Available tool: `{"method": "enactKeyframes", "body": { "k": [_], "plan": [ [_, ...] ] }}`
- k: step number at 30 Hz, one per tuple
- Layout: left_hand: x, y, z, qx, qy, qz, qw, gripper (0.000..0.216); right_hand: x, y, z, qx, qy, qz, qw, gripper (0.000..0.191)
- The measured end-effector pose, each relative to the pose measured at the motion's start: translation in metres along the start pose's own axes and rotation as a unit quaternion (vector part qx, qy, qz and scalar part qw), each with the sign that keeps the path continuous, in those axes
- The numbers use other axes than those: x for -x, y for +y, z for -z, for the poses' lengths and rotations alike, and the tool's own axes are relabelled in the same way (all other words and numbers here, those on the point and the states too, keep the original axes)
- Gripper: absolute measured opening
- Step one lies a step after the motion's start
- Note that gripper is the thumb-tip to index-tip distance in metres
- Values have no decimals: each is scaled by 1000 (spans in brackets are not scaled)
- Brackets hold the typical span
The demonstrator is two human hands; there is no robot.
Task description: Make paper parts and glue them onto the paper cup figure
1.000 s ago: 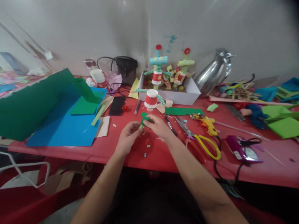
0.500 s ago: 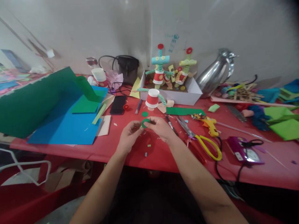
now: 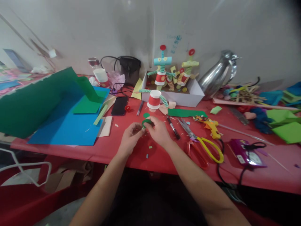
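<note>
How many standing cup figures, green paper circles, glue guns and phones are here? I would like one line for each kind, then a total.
standing cup figures: 3
green paper circles: 2, one in the right hand
glue gun: 1
phone: 1
Total: 7

Left forearm [image 3: 103, 185] extends from 7 o'clock, right forearm [image 3: 195, 182] from 5 o'clock, both bare and converging. Left hand [image 3: 129, 139] and right hand [image 3: 159, 133] meet at the fingertips, fingers curled into a pinch.

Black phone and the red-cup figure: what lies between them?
Head view: a small red cap and a dark pen lie between them.
</note>
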State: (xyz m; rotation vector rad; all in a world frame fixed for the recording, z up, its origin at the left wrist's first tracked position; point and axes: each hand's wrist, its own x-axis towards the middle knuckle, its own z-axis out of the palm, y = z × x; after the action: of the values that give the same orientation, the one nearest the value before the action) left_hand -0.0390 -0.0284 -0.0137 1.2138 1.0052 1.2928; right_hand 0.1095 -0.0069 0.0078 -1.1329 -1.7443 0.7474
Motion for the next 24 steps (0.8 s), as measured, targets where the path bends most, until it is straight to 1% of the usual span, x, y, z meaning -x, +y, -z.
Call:
{"method": "enactKeyframes", "body": {
  "k": [6,10,13,16,24],
  "plan": [
    [2,2,0,20,-21,1,1000,25,-1,3,0,8,3,15,1000,11],
    [3,5,1,58,-31,40,997,37,-2,3,2,-9,6,13,1000,12],
    [3,7,1,59,-23,60,996,38,-2,2,3,-16,13,6,1000,12],
    [3,7,2,55,-24,58,997,35,-2,1,4,-19,13,1,1000,12],
    [1,3,3,35,-37,41,998,37,-4,4,3,-34,16,13,999,15]
  ]
}}
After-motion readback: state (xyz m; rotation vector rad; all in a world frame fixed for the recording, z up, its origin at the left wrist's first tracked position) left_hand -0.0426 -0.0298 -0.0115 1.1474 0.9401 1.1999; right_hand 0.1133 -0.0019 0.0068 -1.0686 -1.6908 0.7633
